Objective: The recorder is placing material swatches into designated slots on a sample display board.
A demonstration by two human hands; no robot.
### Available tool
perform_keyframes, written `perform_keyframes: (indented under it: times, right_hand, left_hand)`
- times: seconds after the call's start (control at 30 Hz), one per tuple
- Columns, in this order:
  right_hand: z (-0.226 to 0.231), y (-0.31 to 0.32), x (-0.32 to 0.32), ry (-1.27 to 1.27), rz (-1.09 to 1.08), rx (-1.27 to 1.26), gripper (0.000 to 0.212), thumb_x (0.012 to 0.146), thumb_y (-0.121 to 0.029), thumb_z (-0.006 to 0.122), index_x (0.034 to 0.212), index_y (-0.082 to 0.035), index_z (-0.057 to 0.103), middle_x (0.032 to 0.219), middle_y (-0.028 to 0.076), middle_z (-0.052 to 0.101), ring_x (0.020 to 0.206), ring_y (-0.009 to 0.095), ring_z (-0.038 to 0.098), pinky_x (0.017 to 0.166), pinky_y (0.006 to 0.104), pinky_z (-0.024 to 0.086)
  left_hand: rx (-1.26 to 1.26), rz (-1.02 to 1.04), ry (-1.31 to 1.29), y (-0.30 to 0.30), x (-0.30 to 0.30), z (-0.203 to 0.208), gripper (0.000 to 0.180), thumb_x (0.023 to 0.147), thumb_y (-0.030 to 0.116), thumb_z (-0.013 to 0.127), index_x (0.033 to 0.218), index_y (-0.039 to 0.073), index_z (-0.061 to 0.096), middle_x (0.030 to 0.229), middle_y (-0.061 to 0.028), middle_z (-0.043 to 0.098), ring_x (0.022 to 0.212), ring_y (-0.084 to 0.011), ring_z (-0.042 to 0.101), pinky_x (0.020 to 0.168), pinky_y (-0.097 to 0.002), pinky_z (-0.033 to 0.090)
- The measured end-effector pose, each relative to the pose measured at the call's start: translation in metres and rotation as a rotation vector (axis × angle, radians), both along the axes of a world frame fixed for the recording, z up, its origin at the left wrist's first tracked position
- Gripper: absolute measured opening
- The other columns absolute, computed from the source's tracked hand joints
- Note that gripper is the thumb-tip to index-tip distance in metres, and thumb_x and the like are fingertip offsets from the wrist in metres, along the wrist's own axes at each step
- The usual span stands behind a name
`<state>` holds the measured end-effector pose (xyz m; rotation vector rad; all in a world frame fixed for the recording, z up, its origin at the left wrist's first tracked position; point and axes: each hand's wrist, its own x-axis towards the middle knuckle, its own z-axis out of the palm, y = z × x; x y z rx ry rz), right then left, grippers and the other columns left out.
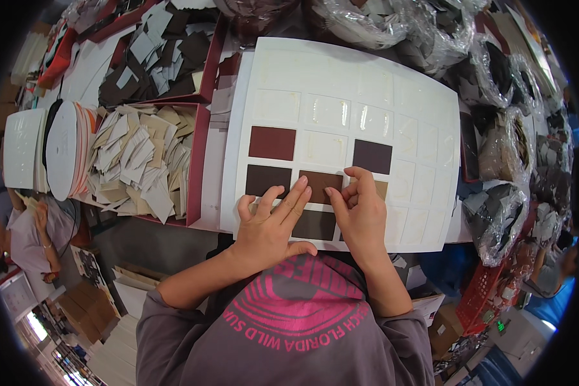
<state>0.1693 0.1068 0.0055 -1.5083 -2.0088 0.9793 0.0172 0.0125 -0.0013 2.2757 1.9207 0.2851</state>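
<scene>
Your left hand (267, 225) is spread, with its fore and middle fingertips together on the left side of the brown, rectangular, flat swatch (320, 186), which lies in a cell of the white, grid-marked sample board (289, 61) on the desk. Your right hand (361, 209) is curled, its thumb over the swatch's right part and its forefinger near the upper right corner; whether they pinch an edge, I cannot tell

The step in hand looks like squaring and pressing this piece into its cell, between the near-black rectangular swatch (267, 181) and the tan swatch (381, 190) partly behind your right hand. As I judge it, the next move calls for checking the edges against the cell's border, then pressing evenly without dragging the piece sideways
</scene>
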Motion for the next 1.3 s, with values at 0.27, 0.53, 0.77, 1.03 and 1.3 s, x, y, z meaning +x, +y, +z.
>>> perform_keyframes:
  times: [0.27,0.53,0.77,1.03,1.3]
  right_hand:
    - [-0.007,0.004,0.01,-0.11,0.099,0.375,0.015,0.072,-0.01,0.071,0.084,-0.007,0.063,0.072,0.007,0.053,0.063,0.021,0.057,0.052,0.034,0.044]
    - [0.004,0.024,0.059,-0.127,0.066,0.38,0.016,0.077,-0.009,0.065,0.093,-0.008,0.066,0.076,0.006,0.054,0.068,0.024,0.058,0.056,0.0332,0.047]
    - [-0.009,0.126,0.205,-0.36,-0.226,0.501,0.021,0.074,0.001,0.057,0.093,-0.007,0.063,0.093,0.009,0.059,0.085,0.03,0.059,0.071,0.0372,0.048]
    - [-0.027,0.165,0.237,-0.735,0.356,0.669,0.017,0.077,-0.006,0.051,0.092,-0.004,0.057,0.089,0.011,0.061,0.086,0.027,0.06,0.071,0.0368,0.05]
    - [0.019,0.146,0.196,-0.836,-0.119,0.64,0.012,0.08,-0.008,0.053,0.089,-0.006,0.06,0.096,0.01,0.059,0.083,0.031,0.059,0.068,0.0384,0.049]
  left_hand:
    - [-0.011,-0.009,0.01,0.009,0.002,0.005,0.085,0.076,0.071,0.039,0.129,0.005,0.049,0.141,-0.0005,0.041,0.109,-0.0206,0.039,0.091,-0.0453,0.022]
    - [-0.013,-0.06,-0.088,-0.002,-0.01,0.002,0.079,0.086,0.068,0.028,0.128,0.004,0.049,0.138,-0.0067,0.044,0.116,-0.0243,0.039,0.098,-0.0454,0.017]
    - [-0.014,-0.046,-0.079,-0.037,0.0,-0.006,0.079,0.089,0.066,0.023,0.129,0.003,0.048,0.138,-0.0107,0.043,0.127,-0.0251,0.036,0.099,-0.0494,0.015]
    - [-0.04,-0.047,-0.076,-0.029,0.004,0.007,0.065,0.086,0.055,0.044,0.128,0.006,0.048,0.137,-0.0073,0.044,0.128,-0.0182,0.04,0.102,-0.0514,0.013]
    - [-0.018,-0.043,-0.11,-0.024,0.004,0.007,0.072,0.08,0.058,0.05,0.129,0.006,0.047,0.139,-0.0052,0.042,0.131,-0.0153,0.035,0.104,-0.0517,0.01]
